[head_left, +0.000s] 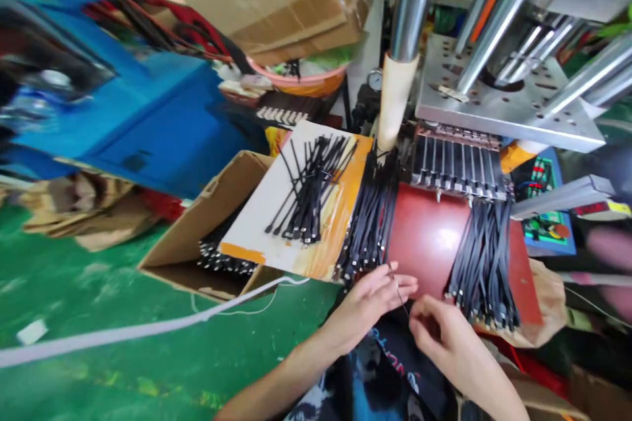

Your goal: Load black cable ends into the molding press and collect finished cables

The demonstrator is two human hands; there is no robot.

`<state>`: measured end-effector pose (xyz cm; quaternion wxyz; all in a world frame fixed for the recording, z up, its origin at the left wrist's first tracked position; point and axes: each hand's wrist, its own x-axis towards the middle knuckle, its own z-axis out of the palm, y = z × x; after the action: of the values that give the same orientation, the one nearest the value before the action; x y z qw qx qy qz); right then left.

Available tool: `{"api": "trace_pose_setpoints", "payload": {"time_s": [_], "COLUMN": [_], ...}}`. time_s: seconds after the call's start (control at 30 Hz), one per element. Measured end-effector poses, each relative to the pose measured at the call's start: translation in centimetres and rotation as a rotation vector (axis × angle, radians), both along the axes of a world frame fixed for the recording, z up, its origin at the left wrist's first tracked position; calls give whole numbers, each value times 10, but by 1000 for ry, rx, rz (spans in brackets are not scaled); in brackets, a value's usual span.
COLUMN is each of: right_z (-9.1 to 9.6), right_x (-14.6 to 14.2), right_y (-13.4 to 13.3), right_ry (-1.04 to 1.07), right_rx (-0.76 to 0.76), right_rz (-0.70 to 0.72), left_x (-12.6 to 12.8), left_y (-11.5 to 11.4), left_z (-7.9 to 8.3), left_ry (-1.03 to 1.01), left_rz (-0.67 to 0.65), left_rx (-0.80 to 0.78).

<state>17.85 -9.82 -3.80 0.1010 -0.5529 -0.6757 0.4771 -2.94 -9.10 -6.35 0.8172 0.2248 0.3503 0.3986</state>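
Observation:
My left hand is at the front edge of the red work surface, with a thin black cable running across its fingers and gripped there. My right hand is curled beside it, thumb and forefinger pinched at the lower end of the same cable. Left of my hands lies a thick row of black cables with metal-tipped ends. Another bundle of black cables hangs over the surface to the right. More loose cables are heaped on a white and orange board.
A press with steel columns and a clamp fixture stands behind the red surface. An open cardboard box holding cables sits under the board. A control box is at right; a white hose crosses at left.

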Motion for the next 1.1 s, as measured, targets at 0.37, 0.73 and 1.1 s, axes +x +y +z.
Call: {"api": "trace_pose_setpoints", "payload": {"time_s": [0.37, 0.73, 1.1], "right_z": [-8, 16, 7], "right_x": [34, 42, -1], "right_y": [5, -3, 18], "right_ry": [-453, 404, 450], "right_rx": [250, -108, 298], "right_rz": [-258, -345, -377], "left_x": [54, 40, 30], "left_y": [31, 24, 95], "left_z": [-11, 27, 80], "left_ry": [257, 3, 610], "left_rz": [-228, -532, -194], "left_rx": [194, 164, 736]}}
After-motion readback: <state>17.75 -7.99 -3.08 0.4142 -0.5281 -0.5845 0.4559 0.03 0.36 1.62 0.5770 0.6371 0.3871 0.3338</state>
